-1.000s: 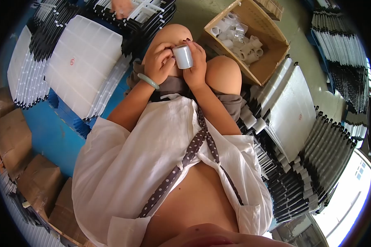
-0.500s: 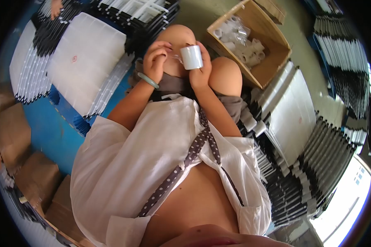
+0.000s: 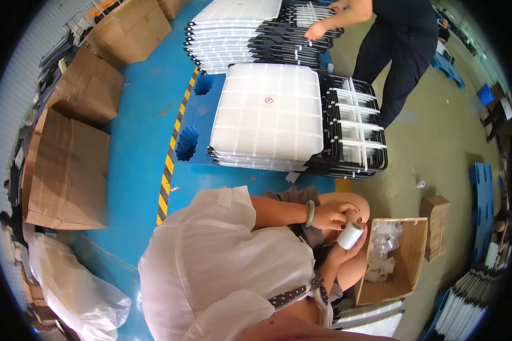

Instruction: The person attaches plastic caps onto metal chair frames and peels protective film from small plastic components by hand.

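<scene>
Gripping the white roll point(image 3: 350, 235), the right hand point(image 3: 347, 253) has its fingers wrapped around it, near the right knee point(image 3: 352, 273). The left hand point(image 3: 331, 216) (the wrist with the bangle point(image 3: 310, 214)) curls its fingers at the roll's upper end; whether they pinch anything, I cannot tell. Just beyond the knee stands an open box point(image 3: 410, 261) with more rolls point(image 3: 379, 269). Toward the left are 2 panel stacks, and 1 co-worker's hand point(image 3: 315, 30) is at the farther stack point(image 3: 227, 42).
</scene>
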### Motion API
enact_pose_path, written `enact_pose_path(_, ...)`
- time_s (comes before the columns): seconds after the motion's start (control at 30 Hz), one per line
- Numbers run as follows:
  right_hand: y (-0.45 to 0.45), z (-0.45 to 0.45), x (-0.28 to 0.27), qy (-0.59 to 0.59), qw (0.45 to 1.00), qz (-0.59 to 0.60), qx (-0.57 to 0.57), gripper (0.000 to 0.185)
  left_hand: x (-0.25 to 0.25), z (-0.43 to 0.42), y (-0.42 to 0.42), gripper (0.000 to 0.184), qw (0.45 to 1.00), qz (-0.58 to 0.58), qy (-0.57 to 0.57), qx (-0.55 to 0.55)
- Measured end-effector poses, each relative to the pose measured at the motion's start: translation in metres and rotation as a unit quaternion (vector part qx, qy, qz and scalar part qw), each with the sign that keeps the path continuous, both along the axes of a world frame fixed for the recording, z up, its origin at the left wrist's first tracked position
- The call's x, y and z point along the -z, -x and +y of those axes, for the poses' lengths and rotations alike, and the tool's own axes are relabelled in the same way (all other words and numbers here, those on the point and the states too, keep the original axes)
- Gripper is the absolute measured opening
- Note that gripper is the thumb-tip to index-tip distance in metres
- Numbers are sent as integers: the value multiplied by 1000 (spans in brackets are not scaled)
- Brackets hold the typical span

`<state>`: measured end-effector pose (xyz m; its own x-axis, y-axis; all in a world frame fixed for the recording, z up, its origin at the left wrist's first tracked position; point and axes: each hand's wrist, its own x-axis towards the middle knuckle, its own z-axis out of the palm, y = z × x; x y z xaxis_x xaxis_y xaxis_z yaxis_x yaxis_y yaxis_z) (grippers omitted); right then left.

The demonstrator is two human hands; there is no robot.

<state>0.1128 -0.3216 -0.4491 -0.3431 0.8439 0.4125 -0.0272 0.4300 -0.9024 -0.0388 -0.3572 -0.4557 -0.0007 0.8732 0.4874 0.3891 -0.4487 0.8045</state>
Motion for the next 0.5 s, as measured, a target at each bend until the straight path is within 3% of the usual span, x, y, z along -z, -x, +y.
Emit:
enact_pose_path(0.1,2,-1,-3,129,985,108,-32,50,-2,3,-2,11,999,-49,-8,20)
enact_pose_path(0.2,-3,10,4,71,993,94,-3,49,-8,5,-3,13,992,-111,11,62)
enact_pose_path(0.27,-10,11,2,116,988,102,-17,45,-11,3,-1,12,988,-117,52,86)
enact_pose_path(0.33,-19,21,-13,-25,999,-28,13,42,-9,7,0,10,990,-98,20,103)
enact_pose_path(0.37,-20,25,-26,-45,995,-76,41,42,-10,9,-4,10,985,-140,8,103)
enact_pose_path(0.4,-29,31,-41,-26,995,-94,0,40,-11,12,-9,11,977,-181,4,110)
enact_pose_path(0.47,-40,31,-85,-99,964,-247,14,39,-3,10,-9,10,984,-140,38,107)
enact_pose_path(0.5,-49,36,-88,-140,942,-304,19,39,1,13,-12,9,977,-175,49,110)
